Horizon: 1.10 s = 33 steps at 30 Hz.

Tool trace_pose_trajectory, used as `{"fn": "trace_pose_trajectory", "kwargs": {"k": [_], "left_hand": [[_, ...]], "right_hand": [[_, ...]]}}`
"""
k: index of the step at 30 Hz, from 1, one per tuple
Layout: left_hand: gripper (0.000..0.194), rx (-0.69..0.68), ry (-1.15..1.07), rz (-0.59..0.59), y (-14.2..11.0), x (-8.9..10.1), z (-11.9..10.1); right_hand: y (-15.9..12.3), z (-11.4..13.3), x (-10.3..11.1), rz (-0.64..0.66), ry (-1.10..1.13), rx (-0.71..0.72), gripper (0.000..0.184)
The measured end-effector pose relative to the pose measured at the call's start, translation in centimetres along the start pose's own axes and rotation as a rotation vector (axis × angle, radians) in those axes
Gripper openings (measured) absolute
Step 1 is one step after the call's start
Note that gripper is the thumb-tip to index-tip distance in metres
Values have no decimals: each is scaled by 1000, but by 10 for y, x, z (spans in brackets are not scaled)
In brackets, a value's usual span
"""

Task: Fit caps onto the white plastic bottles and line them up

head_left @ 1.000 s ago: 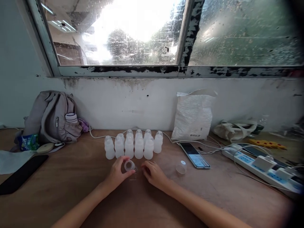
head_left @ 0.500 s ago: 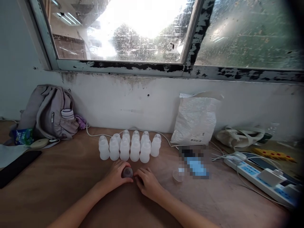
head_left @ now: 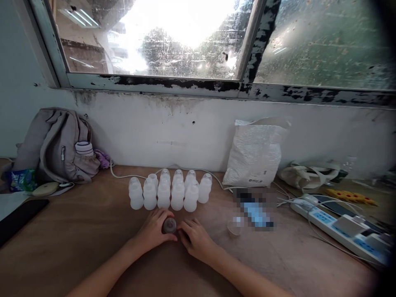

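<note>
For good control, the small feeding bottle is best steadied low on its body, with light, even pressure from the left thumb and fingers so that the soft-looking wall is not squeezed out of shape, and its top is best left uncovered. It is gripped by the left hand, curved around its far and left sides, just in front of the milky bottles on the wooden table. The right hand is half closed beside it, fingers curled inward; whether anything small is pinched there cannot be told. The held bottle's rounded, greyish top is turned up towards the camera, so its long axis appears to be roughly upright and is seen nearly end-on; any slight tilt, and whether its base is touching the wood, cannot be made out.
</note>
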State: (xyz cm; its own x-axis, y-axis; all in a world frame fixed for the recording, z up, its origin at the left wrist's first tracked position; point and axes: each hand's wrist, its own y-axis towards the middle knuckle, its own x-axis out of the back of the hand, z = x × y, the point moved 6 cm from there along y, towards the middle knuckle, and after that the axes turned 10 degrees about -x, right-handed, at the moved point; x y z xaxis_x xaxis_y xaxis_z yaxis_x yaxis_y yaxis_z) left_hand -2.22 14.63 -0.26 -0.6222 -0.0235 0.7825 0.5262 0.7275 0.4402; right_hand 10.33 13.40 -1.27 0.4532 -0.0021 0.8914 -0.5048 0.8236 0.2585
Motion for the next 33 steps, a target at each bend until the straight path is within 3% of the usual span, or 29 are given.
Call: {"fn": "trace_pose_trajectory", "kwargs": {"k": [6,8,14,17,19,22,24,27,33], "left_hand": [[16,-30,10,-127,-2,9,-4],[16,-6,-59,-159,-3,9,-1],[25,227,-626,-254,-7,-5,4],[29,375,-897,-270,-10,-15,-3],[34,468,-973,-340,-14,-15,-5],[36,482,-954,-408,-16,-11,-4],[32,403,-898,-364,-14,-10,-5],[21,313,-790,-281,-11,-16,-5],[16,370,-646,-212,-12,-25,1]], "right_hand": [[-3,2,-1,-47,-41,46,12],[-4,3,2,-79,-16,40,13],[-10,8,17,-167,241,-4,19],[-9,9,19,-141,497,-74,17],[-6,2,15,-114,729,-192,17],[-1,-12,3,-91,1043,-375,25],[2,-17,-3,-64,1124,-420,29],[2,-17,-6,-37,1053,-374,28],[-1,-12,0,-97,994,-322,23]]}}
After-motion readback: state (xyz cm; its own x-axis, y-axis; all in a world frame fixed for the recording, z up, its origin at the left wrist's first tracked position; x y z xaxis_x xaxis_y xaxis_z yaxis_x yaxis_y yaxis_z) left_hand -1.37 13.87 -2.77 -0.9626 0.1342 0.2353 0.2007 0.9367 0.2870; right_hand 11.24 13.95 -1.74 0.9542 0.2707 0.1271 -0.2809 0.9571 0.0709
